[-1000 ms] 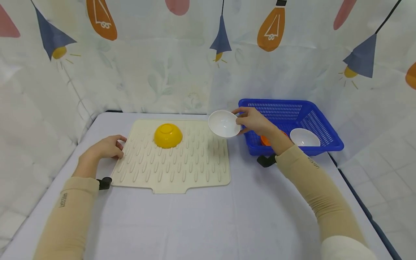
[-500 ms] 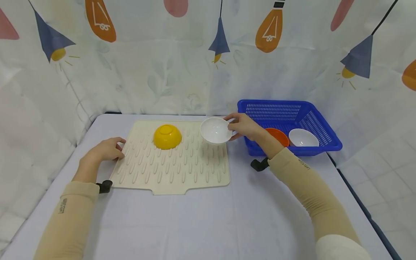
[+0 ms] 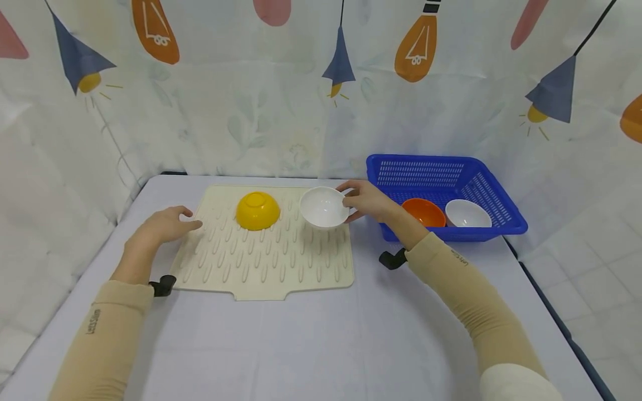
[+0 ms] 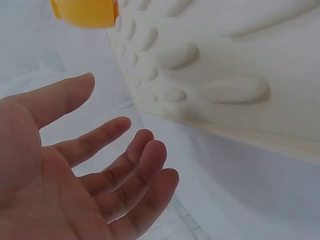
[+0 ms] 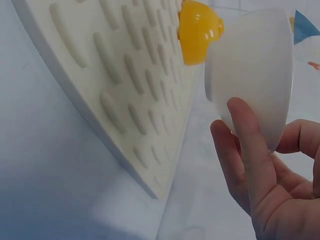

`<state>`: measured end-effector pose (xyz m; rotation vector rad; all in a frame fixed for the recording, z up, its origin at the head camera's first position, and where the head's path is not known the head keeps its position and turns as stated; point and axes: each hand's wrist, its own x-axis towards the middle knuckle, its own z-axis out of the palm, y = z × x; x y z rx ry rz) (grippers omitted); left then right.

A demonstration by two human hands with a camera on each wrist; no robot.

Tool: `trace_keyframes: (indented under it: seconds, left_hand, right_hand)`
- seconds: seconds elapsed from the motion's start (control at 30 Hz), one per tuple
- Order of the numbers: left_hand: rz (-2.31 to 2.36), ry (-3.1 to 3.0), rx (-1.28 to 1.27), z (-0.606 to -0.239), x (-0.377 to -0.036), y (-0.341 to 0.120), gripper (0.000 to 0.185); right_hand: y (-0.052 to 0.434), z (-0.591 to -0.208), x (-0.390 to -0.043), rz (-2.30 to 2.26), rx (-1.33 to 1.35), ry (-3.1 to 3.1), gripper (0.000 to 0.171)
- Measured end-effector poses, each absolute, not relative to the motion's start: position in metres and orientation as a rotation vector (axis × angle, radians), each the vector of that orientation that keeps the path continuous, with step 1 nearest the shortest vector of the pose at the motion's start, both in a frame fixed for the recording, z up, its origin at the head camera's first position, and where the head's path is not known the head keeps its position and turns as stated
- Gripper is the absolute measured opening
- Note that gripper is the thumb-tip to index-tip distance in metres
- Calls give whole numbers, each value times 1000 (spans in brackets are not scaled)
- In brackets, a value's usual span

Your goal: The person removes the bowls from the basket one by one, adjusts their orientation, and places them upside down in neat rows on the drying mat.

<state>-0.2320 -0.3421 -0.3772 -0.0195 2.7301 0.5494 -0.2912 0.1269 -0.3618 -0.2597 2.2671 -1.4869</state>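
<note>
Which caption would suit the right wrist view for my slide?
A right hand grips a white bowl clear of a cream ridged drying mat, where a yellow bowl sits upside down.

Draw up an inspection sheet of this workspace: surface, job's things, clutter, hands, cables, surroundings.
Surface: white-covered table, with a cream ribbed drying mat lying on it.
Job's things: yellow bowl upside down on the mat; held white bowl above the mat, opening up; blue plastic basket at the right, containing an orange bowl and a second white bowl.
Clutter: nothing seen.
Left hand: by the mat's left edge, holding nothing.
Right hand: pinching the held white bowl.
Cables: nothing seen on the table.
Surroundings: backdrop printed with blue lamps and orange bulbs.
</note>
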Motion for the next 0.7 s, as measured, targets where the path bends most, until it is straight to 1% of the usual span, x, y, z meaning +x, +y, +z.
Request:
trace_keyframes:
  seconds: [0.37,0.57,0.7]
  left_hand:
    - [784,2805,16,-367,-231,-299,63]
    - [1056,2697,20,-369,-227,-277,64]
    - [1208,2613,74,-370,-220,-259,63]
  right_hand:
    - [116,-366,-286,-1483,-253,2222,46]
    - [114,-368,-286,-1497,-255,2200,45]
    - [110,-367,-283,-1493,-265,2186,44]
